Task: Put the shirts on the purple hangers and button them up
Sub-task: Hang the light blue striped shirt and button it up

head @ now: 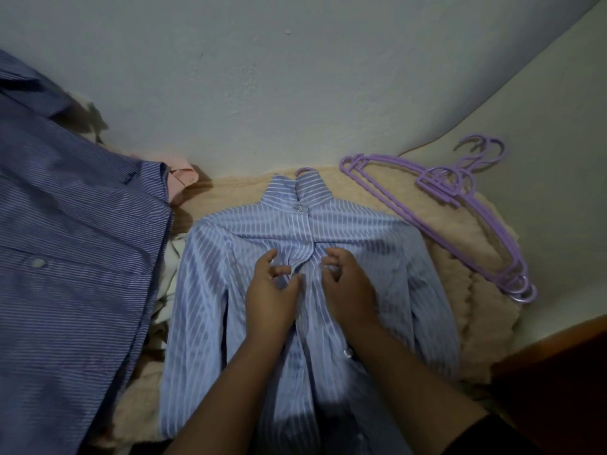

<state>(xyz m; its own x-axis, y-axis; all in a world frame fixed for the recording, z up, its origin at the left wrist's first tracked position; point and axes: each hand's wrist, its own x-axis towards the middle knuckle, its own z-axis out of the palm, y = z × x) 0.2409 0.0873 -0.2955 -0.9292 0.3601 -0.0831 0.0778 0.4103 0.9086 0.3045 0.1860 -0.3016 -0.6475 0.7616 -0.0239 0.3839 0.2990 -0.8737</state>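
Left hand (272, 293), right hand (348, 284) pinching striped shirt (210, 274) placket; no legible writing

A light blue white-striped shirt (295, 290) lies flat, front up, collar buttoned, a purple hanger hook (303, 171) poking from its neck; spare purple hangers (460, 218) lie stacked to its right

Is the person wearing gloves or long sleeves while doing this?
No gloves: the left hand and right hand are bare, with no rings or watch in view. Both forearms are uncovered too. Only a dark sleeve edge shows at the right arm.
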